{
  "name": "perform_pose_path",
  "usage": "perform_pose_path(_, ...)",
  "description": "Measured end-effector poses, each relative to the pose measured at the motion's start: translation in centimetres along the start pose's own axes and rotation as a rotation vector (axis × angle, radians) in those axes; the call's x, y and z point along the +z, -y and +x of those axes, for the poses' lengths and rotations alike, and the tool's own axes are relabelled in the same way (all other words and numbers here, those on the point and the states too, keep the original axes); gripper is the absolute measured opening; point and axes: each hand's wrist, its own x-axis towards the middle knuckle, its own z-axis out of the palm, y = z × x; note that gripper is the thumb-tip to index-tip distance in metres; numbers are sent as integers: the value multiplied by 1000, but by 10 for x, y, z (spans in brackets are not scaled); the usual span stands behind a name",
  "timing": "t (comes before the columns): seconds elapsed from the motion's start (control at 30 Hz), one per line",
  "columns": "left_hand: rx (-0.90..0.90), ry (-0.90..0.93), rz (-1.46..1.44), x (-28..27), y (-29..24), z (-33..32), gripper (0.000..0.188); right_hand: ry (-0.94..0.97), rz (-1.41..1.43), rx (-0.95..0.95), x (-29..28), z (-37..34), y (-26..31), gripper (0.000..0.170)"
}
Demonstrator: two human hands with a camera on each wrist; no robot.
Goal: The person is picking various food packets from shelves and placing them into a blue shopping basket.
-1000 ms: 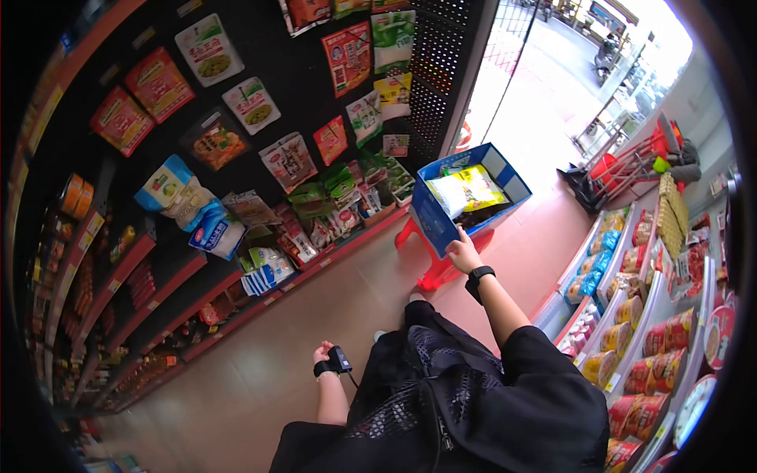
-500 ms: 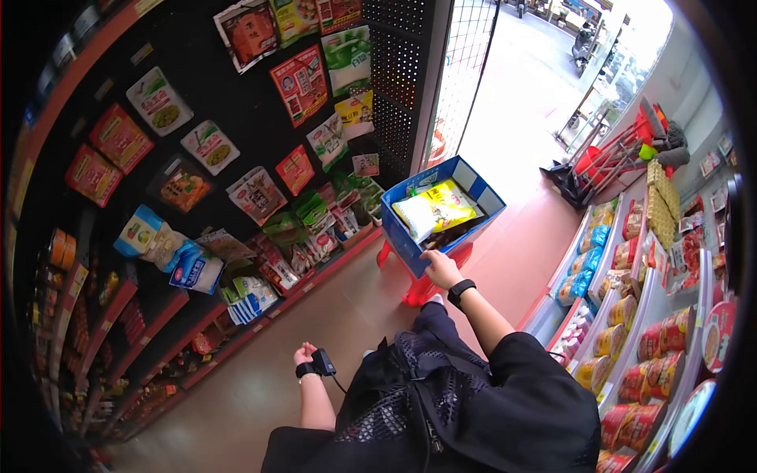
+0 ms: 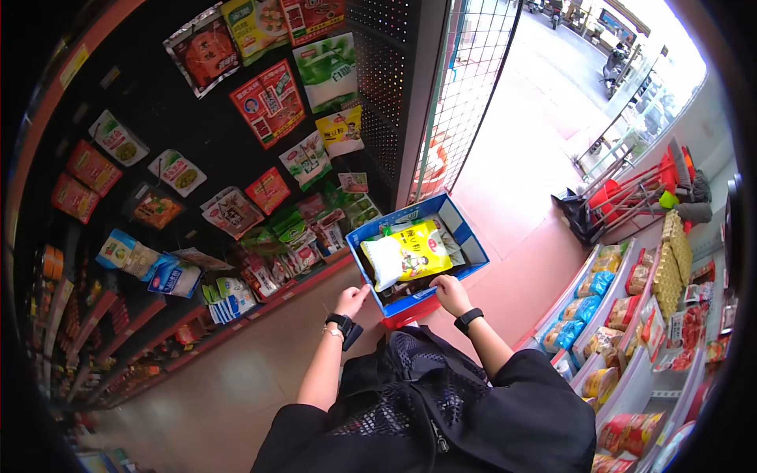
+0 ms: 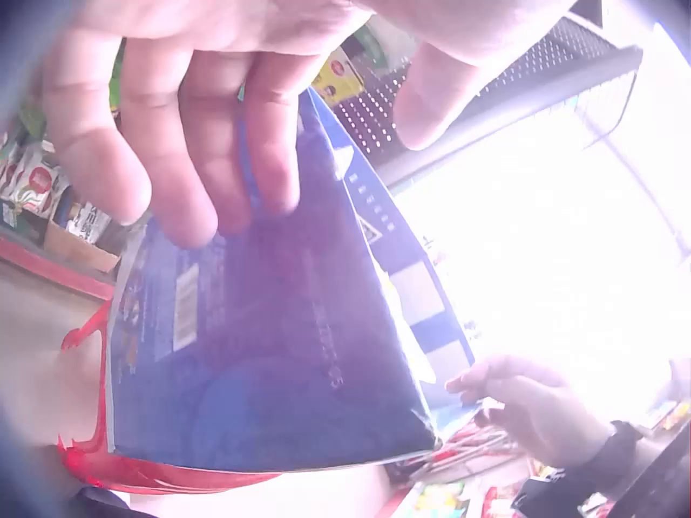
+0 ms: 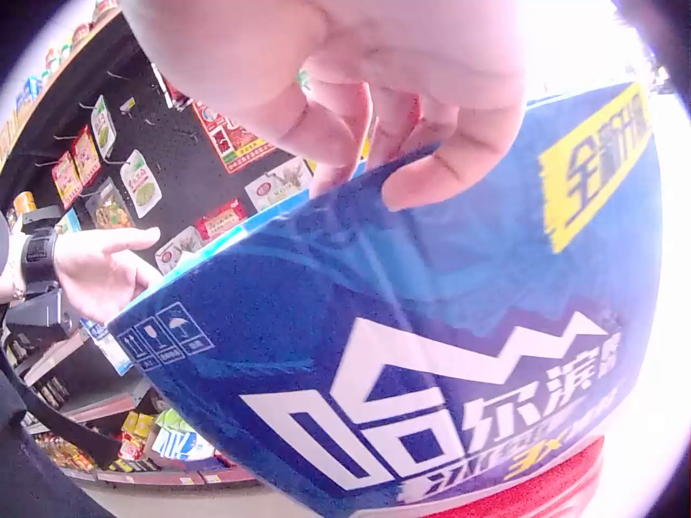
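Note:
A blue cardboard box (image 3: 467,229) with an open top sits on a red plastic stool (image 3: 408,316). Inside it lies a yellow-and-white food packet (image 3: 414,256) on top of other packets. My right hand (image 3: 453,296) grips the near rim, fingers over the edge and thumb on the outer face, as the right wrist view shows. My left hand (image 3: 351,302) is at the box's left side; in the left wrist view its fingers (image 4: 189,205) extend loosely in front of the side wall (image 4: 270,356), thumb apart.
Racks of hanging packets (image 3: 268,102) stand at left, with bagged goods (image 3: 175,276) on a lower shelf. A bright doorway with a wire grille (image 3: 473,87) lies ahead. At right are snack shelves (image 3: 583,307), with brooms and dustpans (image 3: 631,189) behind.
My left hand has come up from low at my left to the box's left side. My right hand stays on the near rim. The box now appears nearer to my body.

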Motion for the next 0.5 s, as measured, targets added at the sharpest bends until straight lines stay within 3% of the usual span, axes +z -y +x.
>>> perform_pose_path(0.07, 90, 31, 208, 18, 8, 16, 45, 22, 74, -12, -5, -2, -13, 16)
perform_pose_path(0.17, 95, -38, 253, 24, -5, 7, 43, 49, 149, -93, -3, -1, -23, 16)
perform_pose_path(0.23, 39, 63, 135, 21, 1, 6, 41, 58, 103, -18, -1, -3, -17, 16)
perform_pose_path(0.5, 193, 11, 253, 29, 19, -1, 35, 69, -101, 38, 15, -8, 6, 14)
